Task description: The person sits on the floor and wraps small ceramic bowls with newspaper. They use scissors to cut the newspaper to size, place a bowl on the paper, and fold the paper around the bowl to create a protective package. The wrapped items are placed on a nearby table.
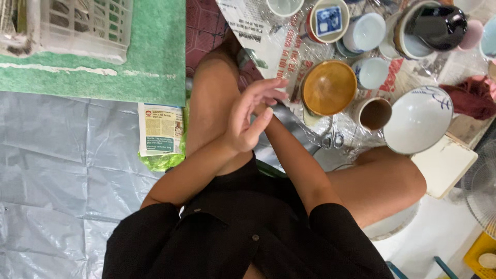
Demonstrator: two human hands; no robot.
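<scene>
My left hand point(251, 114) is raised in front of my left knee point(214, 98), fingers apart and holding nothing. It crosses over the end of my right forearm point(294, 160). My right hand is almost wholly hidden behind the left one, so I cannot tell whether it grips anything. Just to the right of the hands, a brown glazed bowl point(329, 87) sits on newspaper under clear plastic. A small brown-lined cup point(374, 113) and a large white bowl point(418, 120) stand beyond it.
Several white and blue cups point(366, 32) and a glossy black jar point(439, 25) crowd the top right on the newspaper point(248, 26). Scissors point(335, 140) lie near my right knee. A white basket point(82, 26) rests on a green mat point(150, 57); a leaflet point(161, 129) lies on the grey sheet.
</scene>
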